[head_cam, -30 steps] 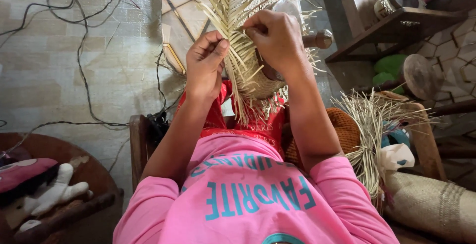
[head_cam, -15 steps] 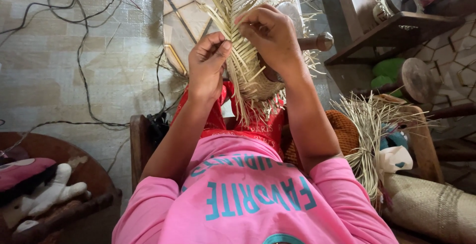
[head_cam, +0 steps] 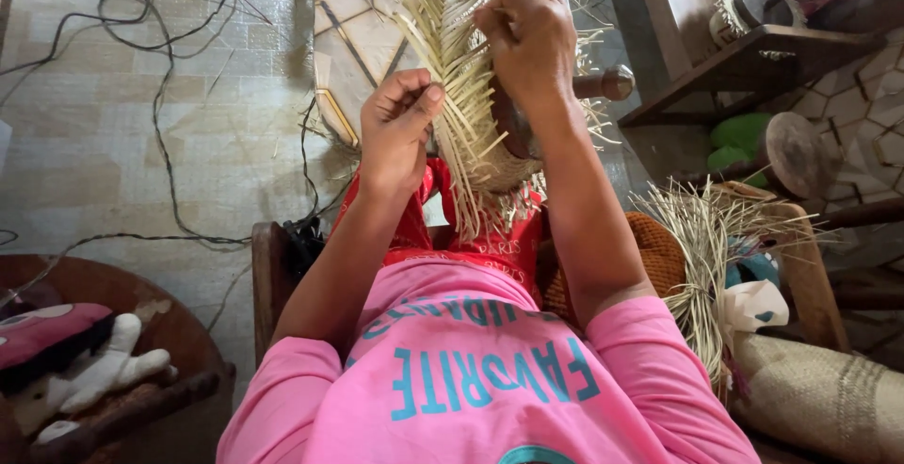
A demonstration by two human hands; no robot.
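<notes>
At the far left a round wooden stool carries a soft toy near its front edge, well clear of the work. Black cables trail across the tiled floor beyond it.

The left hand is raised in front of the chest, beside the left edge of a half-woven straw piece. Its grip is closed to a pinch: thumb and forefinger are pressed together on a thin straw strand, the other fingers curled in. Held so, the strand seems to be kept taut and apart from the loose fringe hanging below.

The straw piece stands upright between the two hands, over a red cloth on the lap, probably so that both faces can be reached at once.

The right hand sits higher, at the top right edge of the weave. Its grip is clenched over the strands there, fingers folded down onto them, steadying the piece from above.

To the right, a bundle of loose straw lies beside the arm on a wooden chair, near enough to draw from. A dark wooden shelf stands behind.
</notes>
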